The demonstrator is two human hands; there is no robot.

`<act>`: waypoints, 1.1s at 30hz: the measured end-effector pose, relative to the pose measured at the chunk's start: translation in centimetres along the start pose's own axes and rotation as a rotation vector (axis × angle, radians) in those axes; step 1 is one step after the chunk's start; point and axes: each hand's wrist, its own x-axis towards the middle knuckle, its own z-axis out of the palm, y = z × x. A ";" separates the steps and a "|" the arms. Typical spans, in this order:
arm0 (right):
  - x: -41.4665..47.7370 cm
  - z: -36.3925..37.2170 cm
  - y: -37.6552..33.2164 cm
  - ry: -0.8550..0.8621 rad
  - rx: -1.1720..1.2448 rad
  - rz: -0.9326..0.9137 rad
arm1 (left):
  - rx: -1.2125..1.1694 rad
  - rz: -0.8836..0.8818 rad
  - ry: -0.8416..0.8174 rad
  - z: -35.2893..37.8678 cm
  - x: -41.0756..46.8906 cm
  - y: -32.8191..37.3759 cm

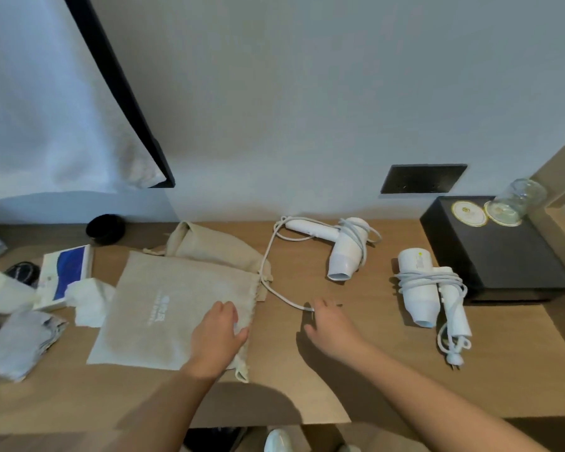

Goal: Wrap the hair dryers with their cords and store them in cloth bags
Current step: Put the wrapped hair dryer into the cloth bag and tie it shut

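Our left hand (217, 332) lay flat on the near bag (163, 308), fingers straight and close together. Our right hand (331, 322) was at the loose end of the cord (268, 256) trailing from the far dryer (341, 252). Blur kept us from telling whether its fingers were closed on it. The other dryer (419, 290), to the right, lay fully wound. We judged the step to be finishing the far dryer's wrap. That called for a sure hold on the plug end, then turns around the body, then bagging.

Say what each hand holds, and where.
Left hand only rests on the cloth bag near its mouth. Right hand meets the cord at its free end; grip cannot be told.
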 end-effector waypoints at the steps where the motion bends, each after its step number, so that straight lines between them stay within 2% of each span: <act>1: 0.3 0.3 -0.7 -0.008 -0.009 -0.010 | 0.014 -0.014 -0.020 0.2 0.2 -0.1; 8: 2.1 2.6 -3.4 -0.060 -0.113 -0.039 | 0.140 -0.125 -0.182 2.9 1.0 -0.7; 16: 3.0 3.7 -4.5 -0.055 -0.285 -0.060 | -0.011 -0.084 -0.282 2.6 1.1 -1.6; 19: 3.7 3.4 -5.7 0.036 -0.241 -0.103 | -0.074 -0.003 -0.250 1.6 0.3 -2.0; 22: 4.5 2.9 -7.3 0.151 -0.183 -0.247 | -0.051 0.121 -0.211 -0.1 -0.6 -2.0; 27: 5.1 0.7 -9.5 0.172 -0.103 -0.379 | -0.042 0.256 -0.102 -5.4 -1.4 -2.5; 33: 2.4 -6.1 -11.0 0.341 -0.121 -0.473 | -0.034 0.226 -0.013 -13.9 -2.4 -2.2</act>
